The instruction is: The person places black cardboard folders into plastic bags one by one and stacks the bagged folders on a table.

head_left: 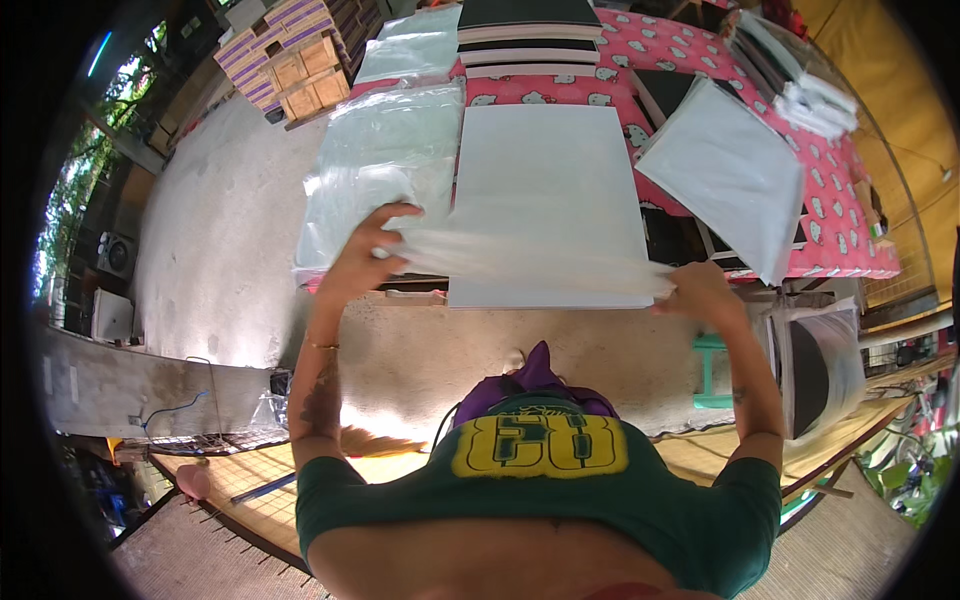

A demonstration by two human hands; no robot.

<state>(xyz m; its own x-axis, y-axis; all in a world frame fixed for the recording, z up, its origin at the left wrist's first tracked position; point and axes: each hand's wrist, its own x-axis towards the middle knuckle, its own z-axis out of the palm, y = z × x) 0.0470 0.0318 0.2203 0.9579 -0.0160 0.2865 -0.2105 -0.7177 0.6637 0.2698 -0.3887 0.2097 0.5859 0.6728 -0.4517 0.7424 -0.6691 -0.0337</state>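
Note:
A blurred strip of clear plastic (540, 258) stretches between my two hands, across the near part of a large white panel (545, 165). My left hand (368, 252) pinches its left end, with the index finger raised. At its right end, my right hand (702, 294) is closed on the plastic beside the panel's near right corner. The panel lies flat and its near edge juts past the table edge. To its left lies a pile of clear plastic bags (385, 150), just beyond my left hand.
A pink patterned cloth (840, 225) covers the table. Black-topped panels (527, 45) are stacked at the back. A plastic-wrapped white panel (725, 170) lies askew on the right, near more wrapped panels (800, 85). A green stool (710, 372) stands below right; boxes (305, 75) are piled far left.

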